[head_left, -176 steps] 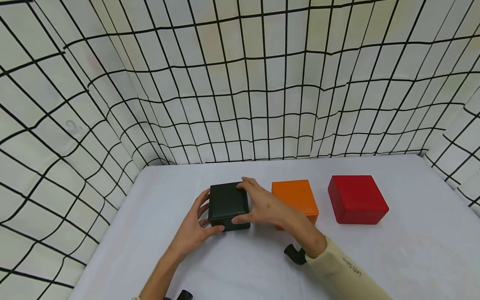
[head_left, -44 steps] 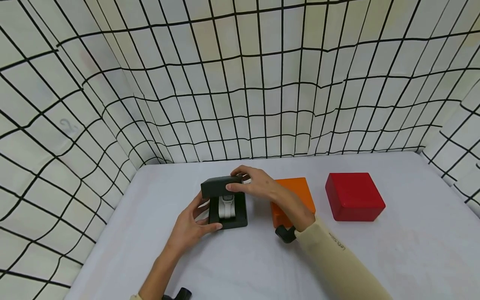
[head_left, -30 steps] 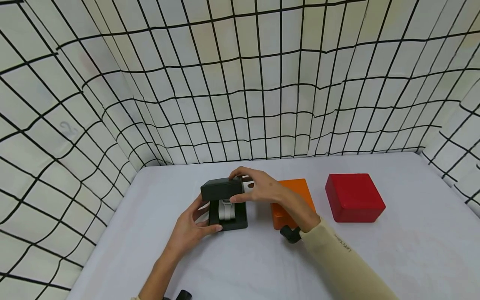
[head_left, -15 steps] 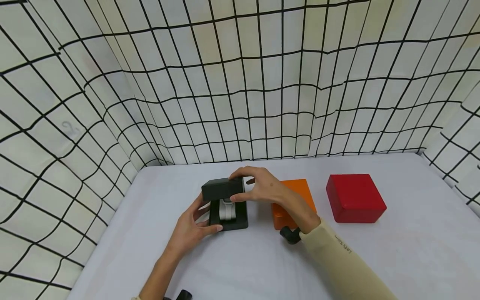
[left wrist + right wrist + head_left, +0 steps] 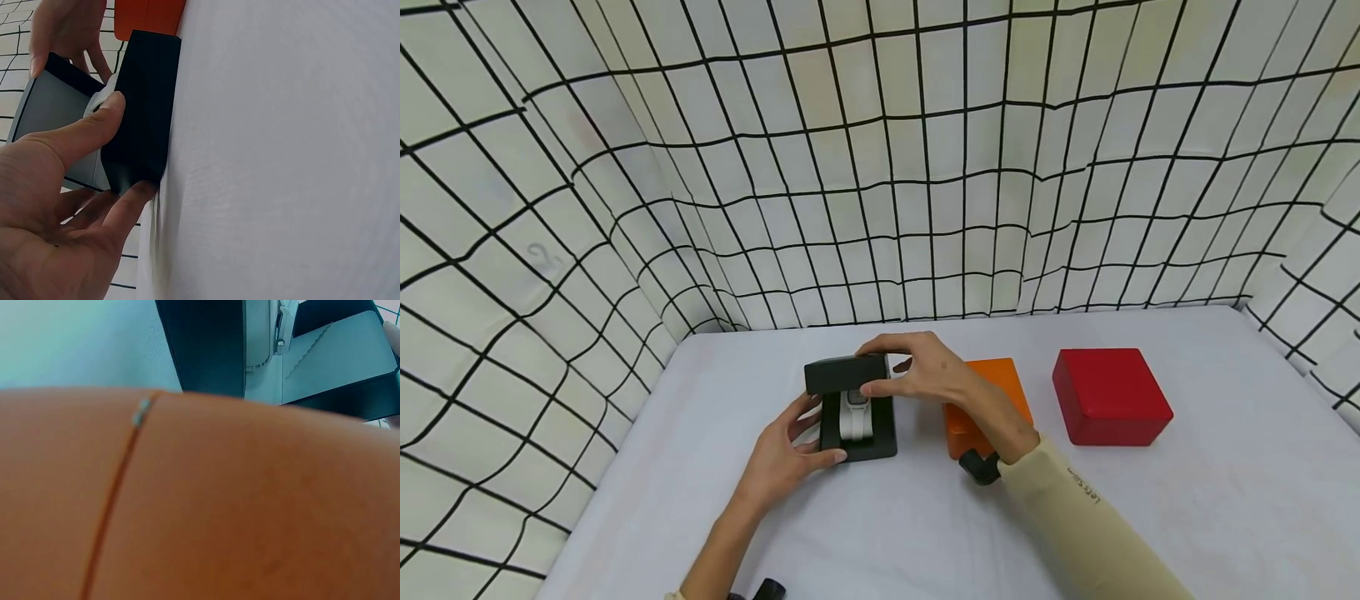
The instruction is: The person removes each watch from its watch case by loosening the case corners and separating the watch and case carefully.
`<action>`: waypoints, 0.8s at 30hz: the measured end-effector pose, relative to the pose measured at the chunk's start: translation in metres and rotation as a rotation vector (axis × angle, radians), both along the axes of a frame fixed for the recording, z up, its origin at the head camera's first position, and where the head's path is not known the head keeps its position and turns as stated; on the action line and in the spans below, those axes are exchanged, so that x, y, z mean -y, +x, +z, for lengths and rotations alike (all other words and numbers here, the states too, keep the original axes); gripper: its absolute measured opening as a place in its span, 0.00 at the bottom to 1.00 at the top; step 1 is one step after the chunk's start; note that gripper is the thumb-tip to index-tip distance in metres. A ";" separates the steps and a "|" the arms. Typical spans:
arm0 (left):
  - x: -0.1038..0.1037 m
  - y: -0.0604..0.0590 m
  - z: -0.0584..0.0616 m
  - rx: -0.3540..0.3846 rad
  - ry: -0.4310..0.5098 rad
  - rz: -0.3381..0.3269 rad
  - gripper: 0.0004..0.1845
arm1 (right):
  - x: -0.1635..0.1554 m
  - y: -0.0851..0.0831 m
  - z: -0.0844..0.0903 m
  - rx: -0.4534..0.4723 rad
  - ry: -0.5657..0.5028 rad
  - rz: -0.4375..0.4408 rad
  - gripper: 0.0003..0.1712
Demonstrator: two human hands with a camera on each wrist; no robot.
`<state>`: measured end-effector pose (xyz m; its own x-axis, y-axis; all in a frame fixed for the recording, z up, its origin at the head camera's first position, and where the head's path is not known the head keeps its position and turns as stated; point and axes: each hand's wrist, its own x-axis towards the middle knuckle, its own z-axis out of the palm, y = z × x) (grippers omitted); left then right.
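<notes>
A black watch box (image 5: pixel 880 429) stands on the white cloth with its lid (image 5: pixel 842 376) tilted up. Inside sits a watch (image 5: pixel 856 417) with a white strap, its face partly visible below the lid. My left hand (image 5: pixel 781 462) grips the base from the left, thumb at the front corner, as the left wrist view shows too. The right hand (image 5: pixel 925 371) pinches the lid's right end, thumb in front and fingers behind. In the left wrist view the lid's grey lining (image 5: pixel 53 106) shows. An orange box (image 5: pixel 237 500) fills much of the right wrist view and hides the right hand's grip.
Just right of the black box, partly under my right forearm, is the orange box (image 5: pixel 958 425). A red box (image 5: pixel 1111 396) stands farther right. White walls with black grid netting (image 5: pixel 910 183) rise behind and beside the white-covered table (image 5: pixel 880 533).
The lid was closed in the oldest frame and is now raised by the right hand, showing the watch. Over the last half second it has tipped slightly further back. The left hand stays put.
</notes>
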<state>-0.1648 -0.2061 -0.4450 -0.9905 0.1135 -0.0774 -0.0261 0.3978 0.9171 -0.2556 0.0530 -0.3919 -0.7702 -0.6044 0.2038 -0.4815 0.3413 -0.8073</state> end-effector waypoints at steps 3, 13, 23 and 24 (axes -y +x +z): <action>0.000 0.000 0.001 -0.004 -0.001 -0.001 0.58 | 0.000 -0.001 0.000 0.003 -0.008 -0.010 0.24; 0.000 0.000 0.000 0.026 0.029 -0.005 0.58 | 0.001 -0.004 -0.001 0.040 -0.028 -0.039 0.25; -0.001 0.000 0.001 -0.005 0.003 -0.002 0.46 | 0.003 -0.003 -0.001 0.112 -0.057 -0.107 0.29; 0.000 0.000 0.001 -0.011 -0.004 -0.007 0.46 | 0.004 -0.003 -0.002 0.120 -0.064 -0.109 0.29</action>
<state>-0.1644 -0.2058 -0.4437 -0.9905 0.1201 -0.0673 -0.0136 0.4012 0.9159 -0.2587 0.0493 -0.3934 -0.8516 -0.5047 0.1415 -0.3430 0.3323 -0.8786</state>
